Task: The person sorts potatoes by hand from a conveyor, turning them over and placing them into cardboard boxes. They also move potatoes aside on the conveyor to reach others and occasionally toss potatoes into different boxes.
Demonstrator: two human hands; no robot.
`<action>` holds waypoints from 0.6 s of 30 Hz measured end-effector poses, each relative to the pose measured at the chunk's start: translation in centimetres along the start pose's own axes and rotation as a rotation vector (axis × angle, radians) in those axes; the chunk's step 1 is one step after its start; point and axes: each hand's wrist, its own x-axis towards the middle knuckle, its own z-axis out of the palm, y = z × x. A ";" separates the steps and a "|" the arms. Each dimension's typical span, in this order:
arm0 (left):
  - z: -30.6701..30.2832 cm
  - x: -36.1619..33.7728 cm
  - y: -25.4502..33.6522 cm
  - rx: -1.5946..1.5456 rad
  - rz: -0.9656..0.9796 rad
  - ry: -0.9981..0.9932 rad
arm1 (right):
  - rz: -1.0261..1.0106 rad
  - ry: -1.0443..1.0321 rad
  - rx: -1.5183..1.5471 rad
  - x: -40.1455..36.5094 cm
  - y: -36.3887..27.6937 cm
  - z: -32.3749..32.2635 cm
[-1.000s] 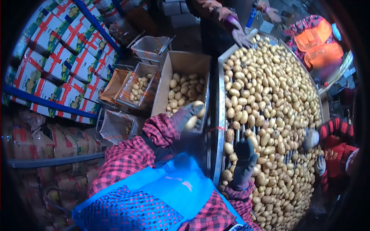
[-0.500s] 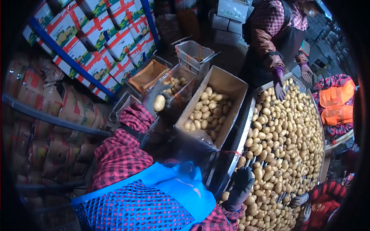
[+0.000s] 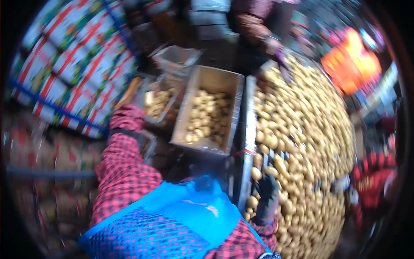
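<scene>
My left hand [image 3: 139, 96], in a dark glove and smeared by motion, is stretched out at the near side of a clear-lined bin of potatoes [image 3: 160, 105]. A pale potato [image 3: 148, 99] shows at its fingers, brighter than those in the bin. My right hand [image 3: 267, 196], also in a dark glove, rests at the near left edge of a broad bed of potatoes [image 3: 306, 142]. Its fingers are stretched out with the thumb apart, and nothing shows in them. Between my hands stands an open cardboard box [image 3: 181, 123] partly filled with potatoes.
A metal rail [image 3: 249, 129] edges the potato bed. Across it, a co-worker's purple-gloved hand [image 3: 283, 67] reaches over the potatoes; another person's light-gloved hand [image 3: 341, 184] is at the right. Stacked printed cartons [image 3: 73, 60] stand at the left behind blue bars. A clear-lined crate [image 3: 176, 58] stands beyond the bin.
The view has swung, shifting the boxes and potato bed leftward. My left hand has gone from in front of the bins to the potato bin's side. My right hand stays at the bed's edge.
</scene>
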 end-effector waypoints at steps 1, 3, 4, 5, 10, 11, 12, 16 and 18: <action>-0.4 1.5 -0.5 0.187 0.092 0.037 | 0.038 0.031 0.045 -0.4 -0.6 0.0; 1.0 5.3 -2.4 0.736 0.366 0.038 | 0.002 0.111 0.044 -0.9 -1.0 -0.8; 5.5 5.3 -2.6 0.925 0.403 -0.047 | -0.041 0.143 -0.019 -1.5 -1.1 -1.4; 10.0 5.2 -2.8 1.104 0.458 -0.130 | -0.063 0.163 0.024 -2.3 -2.0 -1.5; 31.0 -0.1 -10.6 1.083 0.373 -0.873 | 0.134 0.340 0.151 -4.4 -5.2 -2.4; 34.1 -0.7 -13.1 1.116 0.383 -1.037 | 0.129 0.360 0.148 -4.3 -5.0 -3.2; 37.8 -2.3 -15.1 1.082 0.483 -1.225 | -0.044 0.383 -0.265 -3.7 -4.0 -5.2; 47.2 -6.8 -23.5 1.161 0.906 -1.566 | -0.378 0.546 -1.366 -0.6 -2.5 -10.8; 50.9 -7.1 -27.1 1.259 0.950 -1.564 | -0.342 0.513 -1.378 2.5 -2.4 -13.8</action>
